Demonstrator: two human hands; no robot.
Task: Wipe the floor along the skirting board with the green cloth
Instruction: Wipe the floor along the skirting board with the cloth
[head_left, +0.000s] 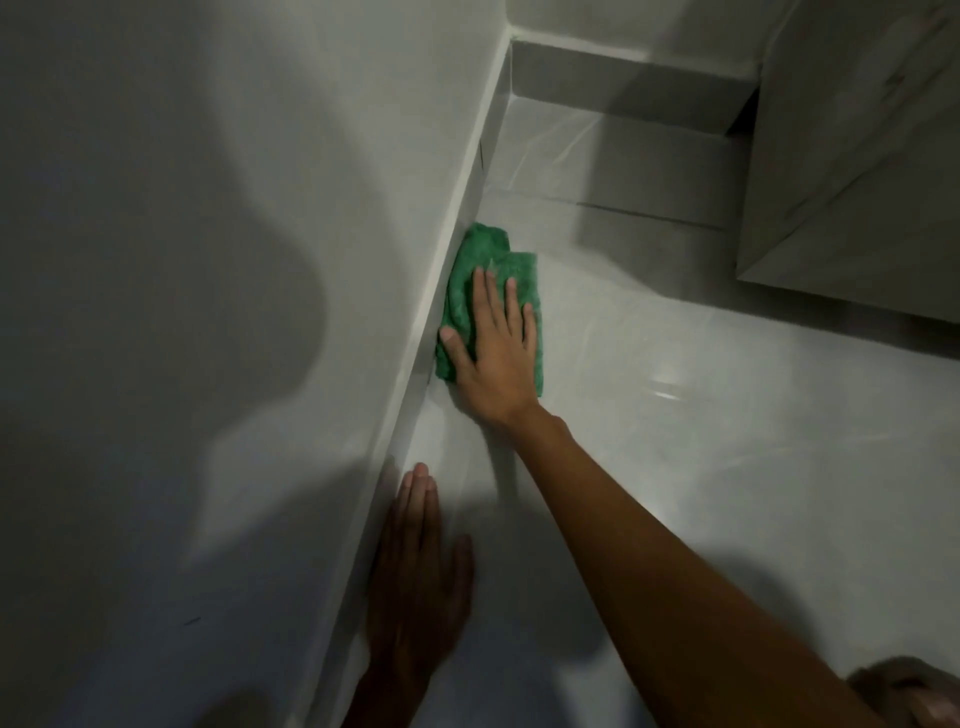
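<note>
A folded green cloth (470, 280) lies on the pale tiled floor (675, 441), pushed up against the white skirting board (415, 364) that runs from the bottom of the view toward the far corner. My right hand (498, 358) presses flat on the cloth, fingers spread and pointing away from me, the thumb beside the skirting. My left hand (415, 571) rests flat on the floor in shadow nearer to me, right beside the skirting board, holding nothing.
A white wall (208, 260) fills the left side. A pale cabinet (857, 182) hangs over the floor at the right. A grey step or plinth (623, 98) closes the far corner. Bright floor spreads to the right of my arm.
</note>
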